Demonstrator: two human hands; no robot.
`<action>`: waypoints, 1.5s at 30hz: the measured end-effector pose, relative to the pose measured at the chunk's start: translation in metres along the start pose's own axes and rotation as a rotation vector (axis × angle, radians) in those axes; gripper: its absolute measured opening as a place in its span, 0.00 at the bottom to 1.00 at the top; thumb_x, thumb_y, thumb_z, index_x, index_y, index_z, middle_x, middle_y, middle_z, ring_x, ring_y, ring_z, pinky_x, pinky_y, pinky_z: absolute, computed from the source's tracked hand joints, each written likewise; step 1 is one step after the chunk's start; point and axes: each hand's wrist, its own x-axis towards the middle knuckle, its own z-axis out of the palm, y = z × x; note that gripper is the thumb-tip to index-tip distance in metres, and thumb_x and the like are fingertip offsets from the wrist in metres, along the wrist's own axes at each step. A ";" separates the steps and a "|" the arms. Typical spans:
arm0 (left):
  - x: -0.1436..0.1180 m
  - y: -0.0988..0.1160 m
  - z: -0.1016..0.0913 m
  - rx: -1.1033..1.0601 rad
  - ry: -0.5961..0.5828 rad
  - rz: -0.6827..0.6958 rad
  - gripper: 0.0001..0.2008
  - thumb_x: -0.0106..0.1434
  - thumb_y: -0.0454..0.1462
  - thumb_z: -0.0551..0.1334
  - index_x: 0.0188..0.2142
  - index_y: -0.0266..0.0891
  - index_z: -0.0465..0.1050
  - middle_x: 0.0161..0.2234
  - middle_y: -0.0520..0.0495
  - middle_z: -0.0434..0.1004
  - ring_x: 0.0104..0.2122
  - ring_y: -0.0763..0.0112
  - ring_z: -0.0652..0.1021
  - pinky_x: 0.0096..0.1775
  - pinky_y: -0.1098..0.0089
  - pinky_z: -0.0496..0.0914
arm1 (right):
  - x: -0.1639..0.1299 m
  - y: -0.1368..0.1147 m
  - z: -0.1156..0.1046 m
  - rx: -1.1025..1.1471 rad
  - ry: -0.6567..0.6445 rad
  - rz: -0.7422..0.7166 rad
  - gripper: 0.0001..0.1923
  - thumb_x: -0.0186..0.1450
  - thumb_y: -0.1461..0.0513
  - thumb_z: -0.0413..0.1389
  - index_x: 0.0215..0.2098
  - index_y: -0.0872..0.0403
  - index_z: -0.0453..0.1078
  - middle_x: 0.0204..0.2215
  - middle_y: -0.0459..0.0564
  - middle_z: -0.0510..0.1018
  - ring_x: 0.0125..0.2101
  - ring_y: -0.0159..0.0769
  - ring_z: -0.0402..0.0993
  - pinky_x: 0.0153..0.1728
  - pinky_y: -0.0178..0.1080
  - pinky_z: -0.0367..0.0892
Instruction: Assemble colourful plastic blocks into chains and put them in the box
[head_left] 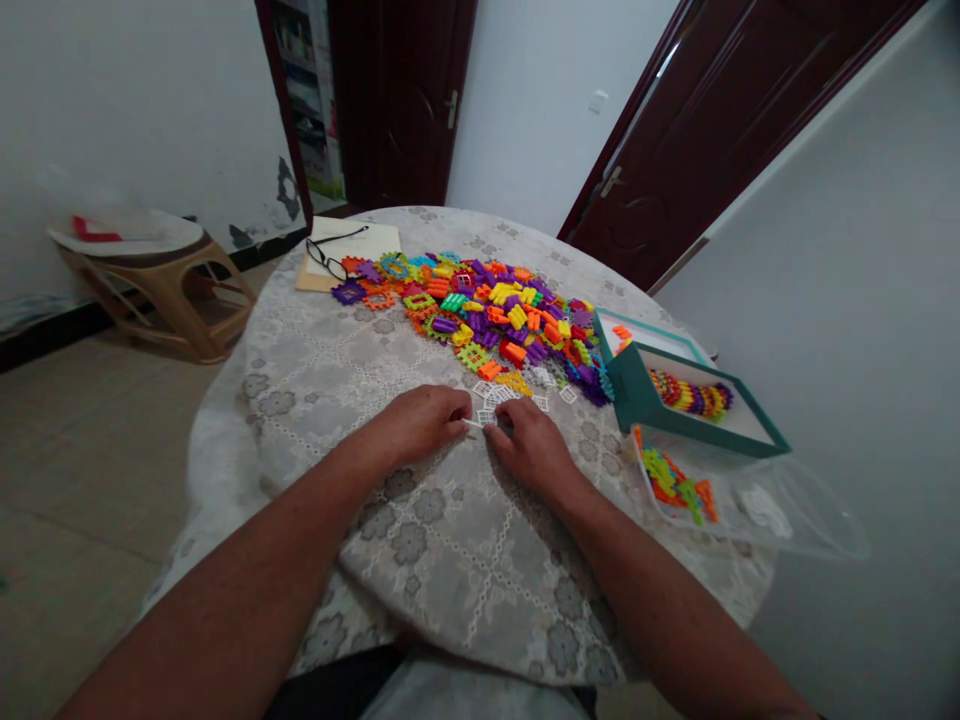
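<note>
My left hand (429, 420) is closed, its thumb and fingers pinching a small thin white plastic piece (472, 423) just above the tablecloth. At the other end of that piece, my right hand (531, 442) is curled with thumb and fingertips together, seemingly gripping it too; the exact contact is too small to make out. Just beyond my fingertips lie several flat white lattice squares (499, 396), partly overlapping. Behind them spreads a large heap of colourful plastic building pieces (495, 310), with gear-like frames and ribbed connectors in orange, purple, yellow, green and blue.
On the right stand a teal box (705, 425) holding rows of coloured pieces and a clear plastic container (806, 510) with orange and green pieces. Glasses (326, 262) rest on papers (375, 238) at the back left. A stool (161, 275) stands left of the round table.
</note>
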 end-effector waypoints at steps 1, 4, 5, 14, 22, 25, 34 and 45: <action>0.001 0.002 0.002 0.013 0.003 0.002 0.06 0.69 0.39 0.62 0.40 0.44 0.78 0.39 0.48 0.83 0.39 0.65 0.78 0.40 0.68 0.66 | 0.001 0.000 0.000 0.003 0.003 0.005 0.10 0.71 0.57 0.59 0.47 0.53 0.73 0.43 0.55 0.77 0.44 0.42 0.72 0.45 0.41 0.64; 0.004 0.005 0.008 0.036 0.013 0.011 0.05 0.70 0.40 0.62 0.41 0.43 0.78 0.40 0.48 0.82 0.39 0.65 0.78 0.40 0.68 0.66 | 0.003 0.001 -0.001 0.009 0.008 0.015 0.09 0.71 0.58 0.59 0.47 0.54 0.73 0.43 0.55 0.77 0.43 0.41 0.72 0.45 0.40 0.64; 0.006 0.006 0.009 0.043 0.016 0.012 0.05 0.70 0.40 0.62 0.41 0.43 0.78 0.40 0.48 0.82 0.39 0.65 0.78 0.40 0.68 0.66 | 0.004 0.001 -0.001 0.017 0.007 0.017 0.09 0.70 0.59 0.59 0.47 0.54 0.73 0.43 0.54 0.77 0.42 0.41 0.72 0.44 0.40 0.63; 0.010 0.005 0.013 0.050 0.031 0.001 0.05 0.70 0.39 0.62 0.42 0.44 0.77 0.40 0.47 0.83 0.39 0.63 0.78 0.38 0.66 0.65 | 0.008 0.017 -0.015 0.214 0.038 -0.015 0.05 0.67 0.64 0.57 0.39 0.52 0.75 0.35 0.48 0.80 0.35 0.36 0.73 0.39 0.37 0.64; 0.010 0.007 0.015 0.078 0.028 0.013 0.05 0.72 0.38 0.60 0.42 0.43 0.76 0.42 0.45 0.82 0.40 0.63 0.78 0.40 0.65 0.66 | 0.014 0.097 -0.038 0.009 0.186 0.164 0.16 0.69 0.62 0.55 0.52 0.57 0.78 0.45 0.57 0.81 0.45 0.43 0.77 0.49 0.41 0.67; 0.013 0.008 0.017 0.089 0.034 0.015 0.06 0.72 0.38 0.60 0.43 0.42 0.76 0.44 0.45 0.82 0.41 0.63 0.78 0.41 0.66 0.67 | 0.015 0.101 -0.031 -0.081 0.107 0.122 0.17 0.71 0.61 0.55 0.55 0.57 0.78 0.48 0.60 0.80 0.50 0.45 0.75 0.53 0.41 0.66; 0.013 0.012 0.016 0.091 0.029 -0.008 0.07 0.73 0.39 0.59 0.44 0.43 0.76 0.45 0.45 0.82 0.43 0.62 0.78 0.42 0.66 0.67 | 0.017 0.082 -0.025 -0.117 0.080 0.157 0.11 0.71 0.61 0.56 0.48 0.53 0.76 0.45 0.57 0.77 0.47 0.43 0.74 0.50 0.39 0.65; 0.013 0.008 0.020 0.098 0.054 0.022 0.06 0.72 0.39 0.59 0.44 0.43 0.75 0.45 0.45 0.81 0.43 0.61 0.78 0.43 0.64 0.68 | 0.019 0.092 -0.026 -0.109 0.054 0.173 0.06 0.67 0.59 0.58 0.40 0.53 0.72 0.39 0.53 0.78 0.41 0.40 0.72 0.42 0.38 0.62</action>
